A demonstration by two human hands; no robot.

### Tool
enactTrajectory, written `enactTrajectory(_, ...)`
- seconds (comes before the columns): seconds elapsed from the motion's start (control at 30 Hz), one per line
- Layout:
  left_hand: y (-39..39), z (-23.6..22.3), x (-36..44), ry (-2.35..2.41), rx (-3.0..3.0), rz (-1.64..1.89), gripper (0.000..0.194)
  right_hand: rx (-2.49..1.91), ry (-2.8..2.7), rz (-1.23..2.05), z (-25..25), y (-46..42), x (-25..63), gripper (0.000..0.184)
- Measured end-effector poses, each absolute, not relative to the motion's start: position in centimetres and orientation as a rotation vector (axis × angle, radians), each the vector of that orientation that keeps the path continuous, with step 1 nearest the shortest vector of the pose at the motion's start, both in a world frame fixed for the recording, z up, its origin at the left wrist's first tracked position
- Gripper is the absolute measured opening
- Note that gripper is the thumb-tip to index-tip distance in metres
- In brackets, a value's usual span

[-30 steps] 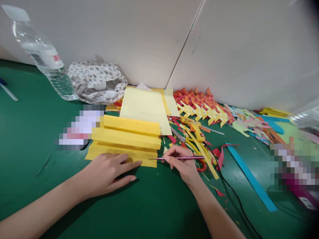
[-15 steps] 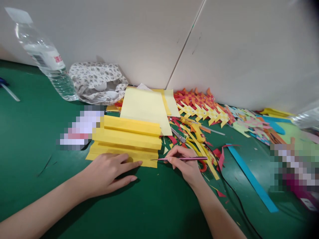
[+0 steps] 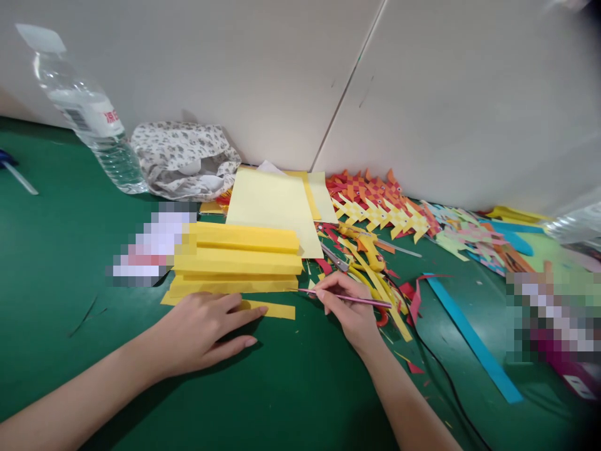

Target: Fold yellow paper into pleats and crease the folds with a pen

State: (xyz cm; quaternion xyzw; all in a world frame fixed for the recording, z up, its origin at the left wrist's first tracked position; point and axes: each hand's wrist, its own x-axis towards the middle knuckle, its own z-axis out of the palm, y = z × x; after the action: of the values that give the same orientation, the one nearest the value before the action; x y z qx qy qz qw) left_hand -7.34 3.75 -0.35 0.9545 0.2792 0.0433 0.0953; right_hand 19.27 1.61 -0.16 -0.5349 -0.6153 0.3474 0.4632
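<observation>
A yellow sheet of pleated paper (image 3: 239, 260) lies in front of me, with raised folds running left to right. Along its near edge a narrow yellow strip (image 3: 282, 311) is parted from it on the right, and green tabletop shows in the gap. My left hand (image 3: 206, 322) rests flat with fingers spread, the index fingertip pressing on the strip; its left part is hidden under the hand. Pinched in my right hand (image 3: 345, 304) is a slim pink craft knife (image 3: 359, 301), held like a pen. Its tip is beside the right edge of the pleated sheet.
Behind the pleated sheet lie pale yellow papers (image 3: 270, 197). Scissors (image 3: 335, 258), a yellow glue gun (image 3: 369, 247) and paper scraps crowd my right hand. Farther off are woven paper fish (image 3: 375, 200), a blue strip (image 3: 469, 338), a black cable (image 3: 441, 366) and a water bottle (image 3: 91, 119).
The craft knife's tip has moved from the paper to just off its right edge, slightly farther away. The near strip has come apart from the pleated sheet there. My left hand stays in place.
</observation>
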Motion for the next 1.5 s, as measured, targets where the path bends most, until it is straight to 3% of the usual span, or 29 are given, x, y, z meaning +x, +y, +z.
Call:
enactTrajectory(0.23, 3.6, -0.9, -7.8, 0.794, 2.884, 0.342, 0.042, -1.309, -1.390, 0.707, -0.2, 1.4, 19.1, 0.013)
enactTrajectory(0.43, 4.5, -1.2, -8.5, 0.999, 2.993, 0.820, 0.029, -1.110, -1.582, 0.817, -0.6, 0.9, 17.6, 0.035)
enactTrajectory(0.6, 5.7, -1.3, -8.9, 1.246, 2.960, 0.813, 0.025, -1.082, -2.052, 0.486, -1.2, 1.0, 16.1, 0.015)
enactTrajectory(0.87, 5.8, -1.2, -9.1, 1.208, 2.915, 0.770, 0.038, -1.039, -2.240, 0.338, -2.2, 0.9, 17.0, 0.017)
enactTrajectory(1.17, 5.9, -1.7, -9.3, 1.235, 2.924, 0.717, 0.025, -1.002, -2.476, -0.120, -0.3, 0.3, 16.0, 0.022)
enactTrajectory(1.37, 5.4, -0.7, -9.2, 1.496, 2.572, 1.060, 0.013, -1.085, -2.357, 0.052, -0.8, 0.8, 16.6, 0.008)
enactTrajectory(1.5, 5.2, 0.7, -8.9, 1.635, 2.063, 1.327, 0.012, -1.043, -2.367, 0.081, -0.9, 1.0, 16.8, 0.012)
